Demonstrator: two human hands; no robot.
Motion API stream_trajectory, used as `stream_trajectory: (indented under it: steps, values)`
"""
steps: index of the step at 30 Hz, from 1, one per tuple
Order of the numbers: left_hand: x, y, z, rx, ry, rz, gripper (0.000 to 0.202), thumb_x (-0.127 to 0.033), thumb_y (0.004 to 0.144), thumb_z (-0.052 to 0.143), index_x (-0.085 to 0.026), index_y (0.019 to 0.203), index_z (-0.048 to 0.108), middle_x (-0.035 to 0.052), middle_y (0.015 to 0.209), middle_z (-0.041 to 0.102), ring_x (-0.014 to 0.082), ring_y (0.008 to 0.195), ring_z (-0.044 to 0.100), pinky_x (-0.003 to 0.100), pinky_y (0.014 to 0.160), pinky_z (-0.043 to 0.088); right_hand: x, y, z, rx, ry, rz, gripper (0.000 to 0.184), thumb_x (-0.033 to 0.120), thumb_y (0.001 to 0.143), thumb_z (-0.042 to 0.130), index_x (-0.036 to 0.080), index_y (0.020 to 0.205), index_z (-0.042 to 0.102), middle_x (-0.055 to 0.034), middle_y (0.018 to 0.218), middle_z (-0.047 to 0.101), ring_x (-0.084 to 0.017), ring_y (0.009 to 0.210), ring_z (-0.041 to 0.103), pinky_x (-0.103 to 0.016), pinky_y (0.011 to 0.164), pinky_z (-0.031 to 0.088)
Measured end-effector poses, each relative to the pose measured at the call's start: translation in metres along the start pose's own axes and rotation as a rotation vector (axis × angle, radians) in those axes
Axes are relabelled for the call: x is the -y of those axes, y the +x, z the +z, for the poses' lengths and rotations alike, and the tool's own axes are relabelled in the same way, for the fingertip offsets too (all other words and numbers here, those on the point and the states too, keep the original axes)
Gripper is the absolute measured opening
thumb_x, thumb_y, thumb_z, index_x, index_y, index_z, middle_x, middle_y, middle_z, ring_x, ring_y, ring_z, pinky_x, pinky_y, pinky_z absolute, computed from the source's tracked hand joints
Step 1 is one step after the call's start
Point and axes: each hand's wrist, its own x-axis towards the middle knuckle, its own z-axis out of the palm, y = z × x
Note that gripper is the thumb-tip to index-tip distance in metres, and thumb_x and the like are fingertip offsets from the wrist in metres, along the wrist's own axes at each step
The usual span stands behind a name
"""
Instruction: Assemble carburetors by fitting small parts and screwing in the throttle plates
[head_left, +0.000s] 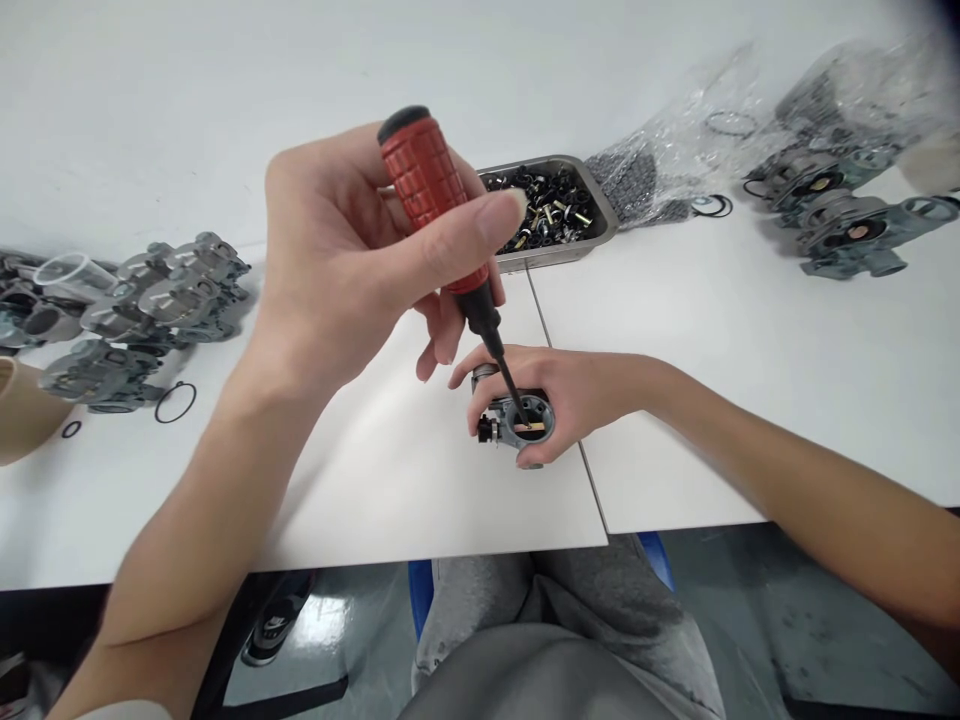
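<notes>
My left hand (375, 230) is wrapped round the red grip of a screwdriver (427, 175), its black cap facing up. The dark shaft slants down to the right, and its tip reaches inside the round bore of a small metal carburetor (510, 432). A brass-coloured strip (529, 427) shows across that bore, close to the tip. My right hand (555, 395) grips the carburetor from the right and steadies it on the white table, fingers over its far side and thumb at the near side. Part of the body is hidden under the fingers.
A metal tray (604, 215) of small black and brass parts stands behind my hands. More carburetors (195, 285) cluster at left, beside black rubber rings (175, 402) and a tan cup (26, 410). Further carburetors (862, 235) and clear plastic bags (697, 120) lie at right. A table seam (592, 485) runs nearby.
</notes>
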Motion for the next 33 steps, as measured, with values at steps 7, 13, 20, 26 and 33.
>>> stream_trajectory:
  steps: [7, 13, 20, 26, 33]
  values:
    - [-0.008, -0.002, 0.004, 0.021, 0.076, -0.121, 0.024, -0.036, 0.079, 0.077, -0.016, 0.074, 0.064, 0.006, 0.063, 0.067, 0.0218, 0.053, 0.068, 0.023, 0.032, 0.042, 0.0, 0.0, 0.0, 0.004, 0.009, 0.009, 0.04, 0.026, 0.073, 0.078, 0.025, 0.112, 0.069, -0.0052, 0.143, 0.043, -0.021, 0.126, 0.052, -0.035, 0.11, 0.046]
    - [-0.015, -0.005, 0.008, 0.01, 0.072, -0.107, 0.018, -0.03, 0.08, 0.076, -0.016, 0.075, 0.066, 0.0041, 0.065, 0.066, 0.0194, 0.051, 0.067, 0.022, 0.029, 0.04, 0.0, 0.001, 0.0, 0.007, 0.006, -0.001, 0.04, 0.026, 0.072, 0.078, 0.026, 0.112, 0.068, -0.0049, 0.14, 0.044, -0.021, 0.128, 0.05, -0.035, 0.111, 0.045]
    - [-0.004, -0.003, 0.007, 0.063, 0.018, 0.034, 0.009, -0.026, 0.078, 0.078, -0.021, 0.074, 0.072, 0.0048, 0.07, 0.07, 0.0147, 0.041, 0.06, 0.02, 0.027, 0.033, -0.001, 0.0, 0.0, 0.0, -0.009, -0.008, 0.04, 0.025, 0.072, 0.078, 0.027, 0.111, 0.069, -0.0047, 0.141, 0.044, -0.022, 0.128, 0.049, -0.035, 0.109, 0.046]
    - [-0.012, 0.0, 0.014, 0.107, -0.099, 0.238, 0.02, -0.037, 0.08, 0.075, -0.017, 0.08, 0.075, 0.0035, 0.069, 0.067, 0.0119, 0.043, 0.061, 0.015, 0.026, 0.036, -0.002, 0.0, 0.0, -0.002, -0.028, -0.002, 0.041, 0.028, 0.074, 0.078, 0.027, 0.114, 0.068, -0.0043, 0.138, 0.045, -0.02, 0.124, 0.052, -0.032, 0.105, 0.049]
    - [-0.022, -0.002, 0.006, 0.124, -0.048, 0.204, 0.034, -0.045, 0.077, 0.075, -0.022, 0.102, 0.07, 0.0063, 0.102, 0.06, 0.0159, 0.069, 0.07, 0.02, 0.032, 0.048, -0.004, 0.0, 0.0, 0.005, -0.015, -0.015, 0.039, 0.029, 0.075, 0.077, 0.027, 0.113, 0.068, -0.0044, 0.14, 0.044, -0.02, 0.124, 0.052, -0.031, 0.105, 0.049]
